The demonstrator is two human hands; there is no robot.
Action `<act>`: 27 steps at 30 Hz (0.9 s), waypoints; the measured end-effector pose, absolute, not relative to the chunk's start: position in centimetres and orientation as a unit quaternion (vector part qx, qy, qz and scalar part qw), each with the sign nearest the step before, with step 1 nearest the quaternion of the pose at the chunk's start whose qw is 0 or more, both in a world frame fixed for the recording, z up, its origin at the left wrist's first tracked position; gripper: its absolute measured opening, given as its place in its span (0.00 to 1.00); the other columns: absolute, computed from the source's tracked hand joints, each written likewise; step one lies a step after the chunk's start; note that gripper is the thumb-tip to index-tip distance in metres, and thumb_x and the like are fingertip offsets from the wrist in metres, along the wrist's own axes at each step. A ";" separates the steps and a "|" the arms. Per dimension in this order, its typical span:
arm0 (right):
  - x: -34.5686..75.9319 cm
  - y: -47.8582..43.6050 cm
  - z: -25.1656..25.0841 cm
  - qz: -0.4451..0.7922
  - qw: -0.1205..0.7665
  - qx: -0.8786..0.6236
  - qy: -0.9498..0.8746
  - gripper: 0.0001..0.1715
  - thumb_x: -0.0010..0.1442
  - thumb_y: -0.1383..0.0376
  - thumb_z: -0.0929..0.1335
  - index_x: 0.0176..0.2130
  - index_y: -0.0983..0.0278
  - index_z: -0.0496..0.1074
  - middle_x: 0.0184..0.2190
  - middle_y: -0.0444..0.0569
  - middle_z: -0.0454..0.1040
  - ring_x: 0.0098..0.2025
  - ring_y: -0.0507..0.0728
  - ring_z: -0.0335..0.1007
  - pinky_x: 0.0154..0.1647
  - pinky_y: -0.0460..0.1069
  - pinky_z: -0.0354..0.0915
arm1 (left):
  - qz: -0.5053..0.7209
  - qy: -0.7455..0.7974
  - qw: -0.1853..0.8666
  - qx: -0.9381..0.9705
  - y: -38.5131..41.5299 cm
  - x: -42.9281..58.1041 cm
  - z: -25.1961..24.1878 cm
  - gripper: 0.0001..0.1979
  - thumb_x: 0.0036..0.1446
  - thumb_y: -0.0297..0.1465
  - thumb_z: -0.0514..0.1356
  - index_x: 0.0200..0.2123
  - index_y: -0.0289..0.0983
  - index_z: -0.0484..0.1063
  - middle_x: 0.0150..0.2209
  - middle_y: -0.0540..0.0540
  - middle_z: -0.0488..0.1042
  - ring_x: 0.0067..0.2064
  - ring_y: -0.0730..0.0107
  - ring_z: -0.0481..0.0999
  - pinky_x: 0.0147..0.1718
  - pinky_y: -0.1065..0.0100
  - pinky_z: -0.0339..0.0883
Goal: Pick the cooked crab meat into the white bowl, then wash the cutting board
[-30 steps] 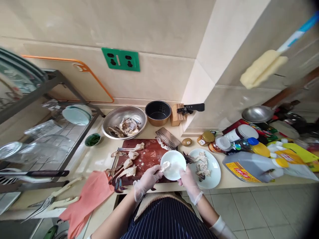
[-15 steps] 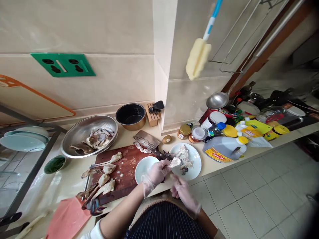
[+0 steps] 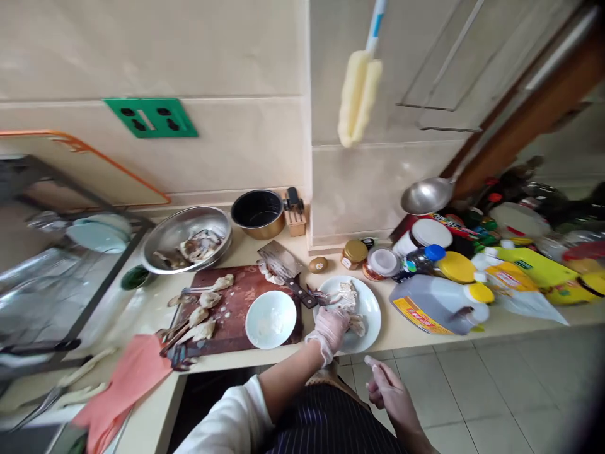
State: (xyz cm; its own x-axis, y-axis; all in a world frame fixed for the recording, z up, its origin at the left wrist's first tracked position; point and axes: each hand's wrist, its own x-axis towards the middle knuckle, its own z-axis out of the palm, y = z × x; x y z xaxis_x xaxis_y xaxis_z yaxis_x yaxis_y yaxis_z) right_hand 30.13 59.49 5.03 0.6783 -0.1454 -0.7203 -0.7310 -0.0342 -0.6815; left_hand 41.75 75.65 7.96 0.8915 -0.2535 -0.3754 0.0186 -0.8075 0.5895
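Note:
My gloved left hand (image 3: 331, 328) is closed over the near left part of a white plate (image 3: 374, 302), its fingers on the pale cooked meat (image 3: 348, 293) piled there. What the fingertips grip is partly hidden. To the right of the plate's near edge, my gloved right hand (image 3: 388, 386) hangs over the floor, some fingers bent, with nothing visible in it. A cleaver (image 3: 280, 260) lies flat, its dark handle toward the plate. Beside it, a white bowl (image 3: 270, 320) stands on the brown cutting board (image 3: 236, 321). Several meat pieces (image 3: 201, 315) with long dark ends lie along the board's left side.
A metal colander (image 3: 158, 236) with more meat and a black-lined pot (image 3: 258, 211) stand along the wall. A kiwi (image 3: 318, 265), jars (image 3: 354, 253) and a large jug (image 3: 432, 306) are near the plate. Left are a dish rack (image 3: 118, 221) and a pink cloth (image 3: 125, 378).
My left hand has moved right, from beside the plate onto the meat on it. My right hand has drawn away to the right. The whole view has shifted.

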 end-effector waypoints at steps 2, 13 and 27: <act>31.1 58.9 5.0 0.259 0.610 -0.686 0.299 0.38 0.48 0.42 0.68 0.48 0.66 0.73 0.21 0.40 0.67 0.20 0.50 0.60 0.22 0.45 0.54 | -0.220 -0.062 0.279 0.933 76.2 41.4 8.4 0.13 0.54 0.27 0.61 0.44 0.35 0.77 0.48 0.34 0.75 0.52 0.45 0.71 0.52 0.49 0.58; 35.0 64.6 8.4 0.305 0.583 -0.728 0.195 0.34 0.47 0.41 0.68 0.42 0.63 0.76 0.21 0.44 0.70 0.20 0.52 0.64 0.21 0.46 0.57 | -0.087 -0.002 0.139 0.987 97.5 45.5 11.3 0.09 0.59 0.33 0.60 0.43 0.40 0.75 0.47 0.43 0.74 0.48 0.61 0.70 0.48 0.64 0.61; 34.4 77.2 7.3 0.279 0.612 -0.712 0.201 0.34 0.51 0.41 0.65 0.44 0.64 0.72 0.23 0.42 0.70 0.22 0.52 0.65 0.25 0.47 0.61 | -0.115 -0.161 0.106 0.975 102.8 47.4 6.7 0.11 0.58 0.34 0.58 0.40 0.34 0.77 0.40 0.37 0.76 0.47 0.54 0.71 0.48 0.56 0.61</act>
